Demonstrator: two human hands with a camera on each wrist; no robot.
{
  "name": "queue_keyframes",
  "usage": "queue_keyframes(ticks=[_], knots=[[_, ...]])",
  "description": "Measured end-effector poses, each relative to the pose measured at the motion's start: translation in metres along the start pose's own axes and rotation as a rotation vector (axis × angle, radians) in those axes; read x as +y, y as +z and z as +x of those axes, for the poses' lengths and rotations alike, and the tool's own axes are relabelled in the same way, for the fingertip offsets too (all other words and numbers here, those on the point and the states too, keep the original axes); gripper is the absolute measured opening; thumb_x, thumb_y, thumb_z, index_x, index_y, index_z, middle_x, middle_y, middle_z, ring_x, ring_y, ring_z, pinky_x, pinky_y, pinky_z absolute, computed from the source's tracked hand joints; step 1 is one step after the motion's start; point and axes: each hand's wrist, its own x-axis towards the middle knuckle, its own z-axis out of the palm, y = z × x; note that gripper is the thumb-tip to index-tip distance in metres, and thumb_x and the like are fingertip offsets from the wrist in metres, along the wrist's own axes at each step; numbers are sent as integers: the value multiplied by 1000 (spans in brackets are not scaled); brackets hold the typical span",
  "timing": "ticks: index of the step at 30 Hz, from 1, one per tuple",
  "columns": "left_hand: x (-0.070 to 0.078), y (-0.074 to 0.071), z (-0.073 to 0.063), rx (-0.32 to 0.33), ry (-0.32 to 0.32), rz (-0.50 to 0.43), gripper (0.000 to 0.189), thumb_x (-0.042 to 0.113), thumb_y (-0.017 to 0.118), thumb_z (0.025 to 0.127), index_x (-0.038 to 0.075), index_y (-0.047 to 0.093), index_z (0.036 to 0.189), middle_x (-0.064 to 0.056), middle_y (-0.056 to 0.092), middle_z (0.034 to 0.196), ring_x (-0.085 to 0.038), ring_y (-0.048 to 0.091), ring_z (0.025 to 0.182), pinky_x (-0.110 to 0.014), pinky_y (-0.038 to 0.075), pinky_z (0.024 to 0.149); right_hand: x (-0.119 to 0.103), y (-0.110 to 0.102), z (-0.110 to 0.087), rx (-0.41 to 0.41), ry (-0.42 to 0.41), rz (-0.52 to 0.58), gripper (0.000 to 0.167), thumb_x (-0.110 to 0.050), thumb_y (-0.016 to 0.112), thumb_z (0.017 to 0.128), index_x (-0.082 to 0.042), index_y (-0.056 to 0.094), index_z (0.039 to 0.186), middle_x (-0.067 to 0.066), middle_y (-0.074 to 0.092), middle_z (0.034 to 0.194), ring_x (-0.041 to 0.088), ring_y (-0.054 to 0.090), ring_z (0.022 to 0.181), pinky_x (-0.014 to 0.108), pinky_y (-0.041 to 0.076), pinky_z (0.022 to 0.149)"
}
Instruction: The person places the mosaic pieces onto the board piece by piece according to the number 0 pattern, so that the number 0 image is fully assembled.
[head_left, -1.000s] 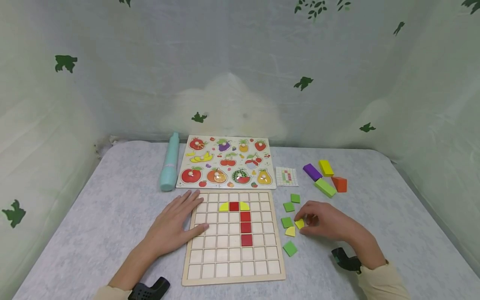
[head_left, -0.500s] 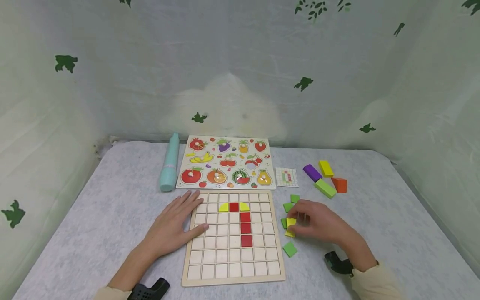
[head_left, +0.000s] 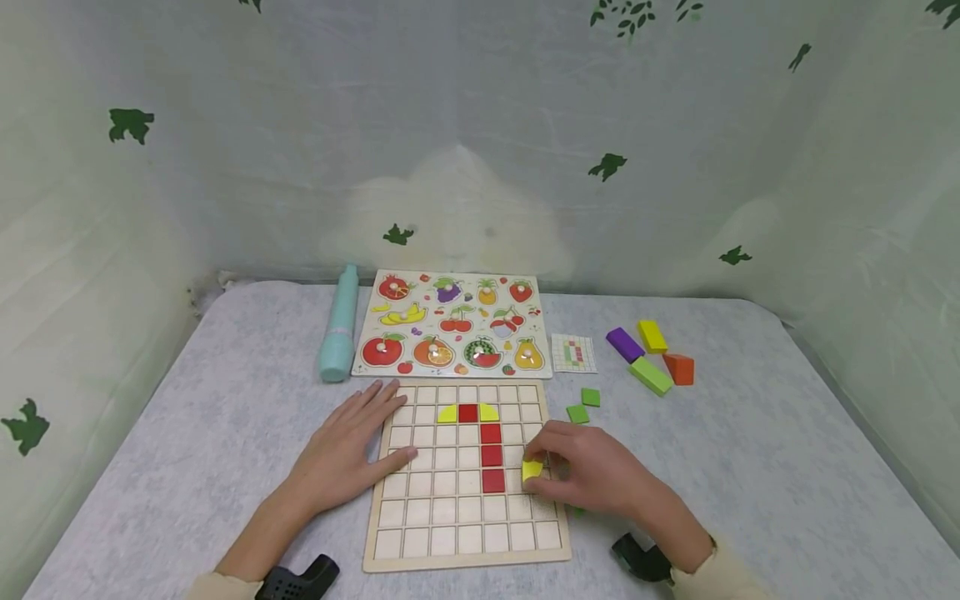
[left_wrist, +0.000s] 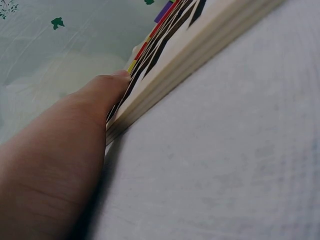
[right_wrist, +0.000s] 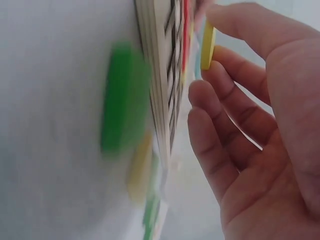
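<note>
Standing here, I see a pale wooden board with a square grid of recessed cells (head_left: 468,563) lying on the mottled grey tablecloth (head_left: 217,450); from wrist level its edge looks layered, like plywood. The person's right hand (head_left: 590,471) pinches a thin yellow piece with a curved edge (head_left: 532,470) between thumb and fingertips, above the board's right-hand columns, the lower fingers loosely curled. The left hand (head_left: 341,454) is spread flat, fingers straight, resting on the board's left edge with the thumb reaching over the cells.

Set into the grid are a yellow quarter-round (head_left: 447,413), a red square (head_left: 468,413) and another yellow quarter-round (head_left: 489,412) in a row, with three red squares (head_left: 492,455) running down below the right-hand one. Beside the board lie flat green squares (head_left: 591,397), and, seen from the right wrist, a blurred yellow piece (right_wrist: 139,172).

Behind sits a white fruit puzzle board (head_left: 450,374) printed with glossy fruit (the watermelon slice is easy to spot). Next to it, a small white card (head_left: 574,353) bears a printed grid with coloured squares, its finer marks too small to read. A teal bottle-shaped cylinder (head_left: 341,329) with a pinkish band lies to the left; smooth purple (head_left: 626,344), yellow (head_left: 652,337), lime (head_left: 650,377) and orange blocks (head_left: 679,369) cluster at the right.
</note>
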Motion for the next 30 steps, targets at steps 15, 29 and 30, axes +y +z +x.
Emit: queue_keyframes(ticks=[15, 29, 30], knots=[[0, 0, 2, 1, 2, 8, 86, 70, 61, 91, 16, 48, 155, -7, 35, 167, -35, 26, 156, -62, 28, 122, -31, 29, 3, -36, -118, 1, 19, -42, 78, 92, -30, 75, 106, -20, 65, 100, -2, 54, 86, 17, 50, 77], [-1, 2, 1, 14, 3, 13, 84, 68, 64, 90, 16, 49, 155, -7, 35, 167, -35, 27, 156, -62, 28, 122, -31, 29, 3, -51, -139, 11, 15, -37, 77, 93, -31, 77, 108, -21, 66, 105, -2, 59, 95, 20, 54, 86], [-1, 3, 1, 13, 2, 13, 85, 68, 64, 90, 16, 48, 155, -7, 35, 167, -35, 27, 156, -62, 28, 122, -30, 28, 3, -46, -139, 13, 16, -37, 78, 93, -31, 77, 108, -21, 66, 105, -2, 59, 95, 19, 54, 87]])
